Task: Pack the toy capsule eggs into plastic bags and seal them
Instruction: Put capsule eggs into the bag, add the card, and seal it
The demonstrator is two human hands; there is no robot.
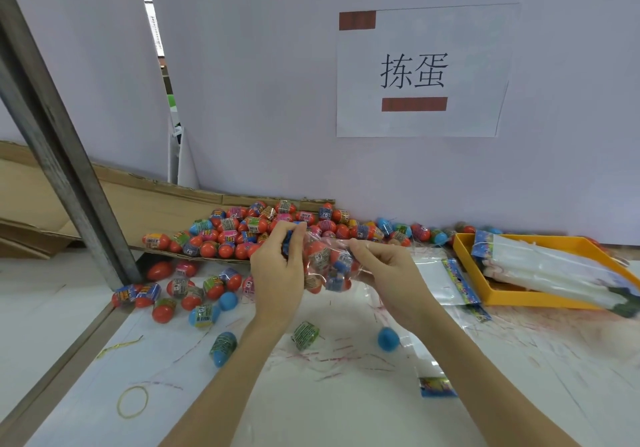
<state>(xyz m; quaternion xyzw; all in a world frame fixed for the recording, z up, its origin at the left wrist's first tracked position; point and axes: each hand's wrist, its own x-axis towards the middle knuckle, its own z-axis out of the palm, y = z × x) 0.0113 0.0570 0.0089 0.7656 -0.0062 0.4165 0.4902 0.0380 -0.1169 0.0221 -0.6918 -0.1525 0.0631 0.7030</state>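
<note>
left hand (277, 266), right hand (388, 273) grip egg-filled bag (327, 266) over white table (346, 405); wall sign (422, 72).

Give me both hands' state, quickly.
Left hand: pinches the top of the clear bag of eggs.
Right hand: grips the same bag.

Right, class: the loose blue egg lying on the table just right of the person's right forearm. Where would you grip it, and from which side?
Take the blue egg across its widest middle, coming straight down from above. It lies alone on the table, nothing touching it, so both flanks look free for fingertips. Its rounded, probably smooth shell could slip if pinched near an end.
</note>
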